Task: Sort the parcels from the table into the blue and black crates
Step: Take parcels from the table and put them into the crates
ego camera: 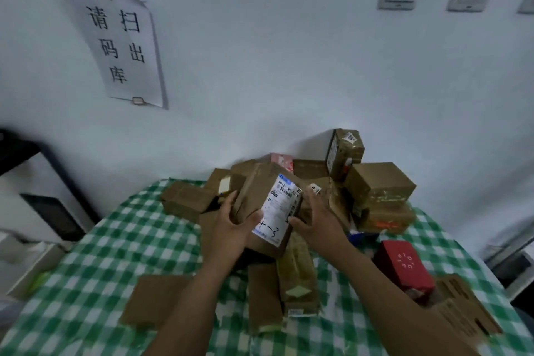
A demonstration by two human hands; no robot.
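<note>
Matt cardboard parcel (265,205); checked cloth (115,251)

Table (72,283): covered by a green-and-white checked cloth (130,225).

12 to 2 o'clock: a heap of brown boxes (378,182) piled against the wall, several taped. Which of them rest on the cloth itself cannot be told.

10 o'clock: a low brown box (185,199) at the heap's left edge.

7 o'clock: a flat brown parcel (157,300), lying apart from the rest.

6 o'clock: a long brown parcel (264,298), touching a taped long parcel (297,277) on its right.

3 o'clock: a red box (404,266).

4 o'clock: a corrugated carton (465,309), just beside the red box.

2 o'clock: a blue item (361,237), mostly hidden at the heap's foot.
</note>
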